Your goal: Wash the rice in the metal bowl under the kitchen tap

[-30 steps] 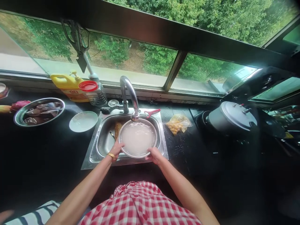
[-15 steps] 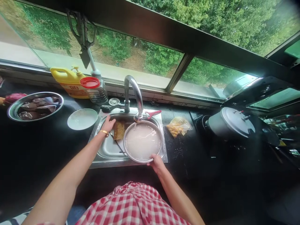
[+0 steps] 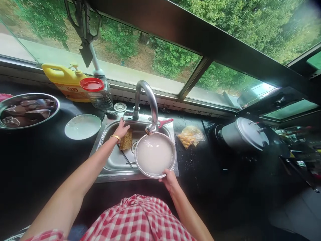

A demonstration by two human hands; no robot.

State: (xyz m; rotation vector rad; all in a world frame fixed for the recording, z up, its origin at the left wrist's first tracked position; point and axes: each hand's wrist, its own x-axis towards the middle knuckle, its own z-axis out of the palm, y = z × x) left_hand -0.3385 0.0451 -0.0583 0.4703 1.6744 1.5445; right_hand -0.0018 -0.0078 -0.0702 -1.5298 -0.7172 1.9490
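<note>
A steel bowl (image 3: 140, 167) full of cloudy white water sits over the right side of the sink (image 3: 112, 160), under the curved tap (image 3: 147, 97). My right hand (image 3: 170, 178) grips the bowl's near rim. My left hand (image 3: 122, 129), with a gold bangle at the wrist, reaches to the back of the sink, just short of the tap's base; its fingers stretch out and hold nothing. A brown scrub sponge (image 3: 126, 140) lies just beside that hand.
On the black counter to the left are a white plate (image 3: 82, 126) and a steel dish of dark pieces (image 3: 26, 110). A yellow jug (image 3: 65, 80) and a red-lidded jar (image 3: 96, 92) stand by the window. A bag of yellow bits (image 3: 189, 135) and a pressure cooker (image 3: 244, 134) sit to the right.
My left hand let go of the bowl's rim and moved up to the back of the sink by the tap. My right hand kept its hold on the bowl.
</note>
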